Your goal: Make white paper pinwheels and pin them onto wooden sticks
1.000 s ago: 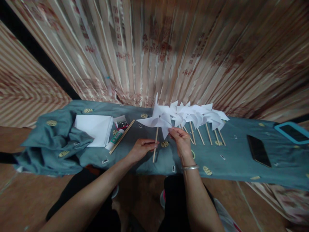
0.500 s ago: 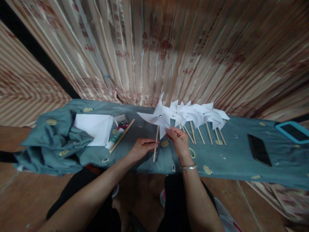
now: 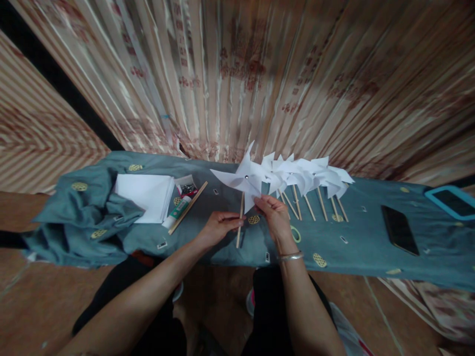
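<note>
A white paper pinwheel (image 3: pixel 237 180) with a dark pin at its centre stands upright on a thin wooden stick (image 3: pixel 238 237) in front of me. My left hand (image 3: pixel 218 227) pinches that stick between thumb and fingers. With a bangle on the wrist, my right hand (image 3: pixel 275 215) is closed on the tip of the pinwheel's lower blade. Several more white pinwheels (image 3: pixel 306 175) lie overlapping in a row to the right, their sticks pointing towards me. Partly hidden by my right wrist is a light green ring-shaped thing (image 3: pixel 296 234).
On the left of the cloth-covered surface (image 3: pixel 363 257) lie a stack of white paper (image 3: pixel 143 198), a small box of pins (image 3: pixel 186 187), a glue stick (image 3: pixel 176 212) and loose wooden sticks (image 3: pixel 193 202). A dark phone (image 3: pixel 400 230) and a blue-framed device (image 3: pixel 451 201) lie at right. A curtain hangs behind.
</note>
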Demonstrator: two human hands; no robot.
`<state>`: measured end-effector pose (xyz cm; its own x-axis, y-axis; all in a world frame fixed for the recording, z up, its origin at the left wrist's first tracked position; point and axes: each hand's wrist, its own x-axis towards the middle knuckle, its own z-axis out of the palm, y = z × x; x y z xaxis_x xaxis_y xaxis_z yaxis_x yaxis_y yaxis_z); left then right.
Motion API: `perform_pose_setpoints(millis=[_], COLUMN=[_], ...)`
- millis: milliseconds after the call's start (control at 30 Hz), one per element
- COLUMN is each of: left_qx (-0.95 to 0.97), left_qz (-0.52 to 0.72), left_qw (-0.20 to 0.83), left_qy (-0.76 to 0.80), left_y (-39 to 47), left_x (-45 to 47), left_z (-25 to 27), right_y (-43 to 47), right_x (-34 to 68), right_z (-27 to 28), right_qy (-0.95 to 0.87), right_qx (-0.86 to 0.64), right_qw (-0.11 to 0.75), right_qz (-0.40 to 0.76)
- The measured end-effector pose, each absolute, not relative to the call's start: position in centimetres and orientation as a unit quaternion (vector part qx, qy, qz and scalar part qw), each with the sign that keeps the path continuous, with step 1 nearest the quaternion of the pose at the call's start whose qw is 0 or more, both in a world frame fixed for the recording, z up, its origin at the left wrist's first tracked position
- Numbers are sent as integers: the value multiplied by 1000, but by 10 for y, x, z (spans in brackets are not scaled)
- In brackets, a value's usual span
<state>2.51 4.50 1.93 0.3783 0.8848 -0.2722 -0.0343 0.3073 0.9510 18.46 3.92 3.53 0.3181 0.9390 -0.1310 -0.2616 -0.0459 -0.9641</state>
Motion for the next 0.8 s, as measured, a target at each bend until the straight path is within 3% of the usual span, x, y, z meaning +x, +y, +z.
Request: perform_pose_setpoints(millis=[467, 633, 800], left_qx=[485, 475, 457], left_qz=[340, 338, 311], left_qw=[684, 685, 721], left_qy=[426, 436, 419], left_y=[45, 45, 39], left_x=[25, 24, 24], left_z=[17, 20, 26], right_y=[37, 34, 40], right_x=[177, 193, 221], right_z=[38, 41, 36], right_qy=[-405, -464, -435], right_qx=[-537, -617, -671], right_qw=[569, 537, 574], right_qz=[473, 340, 179])
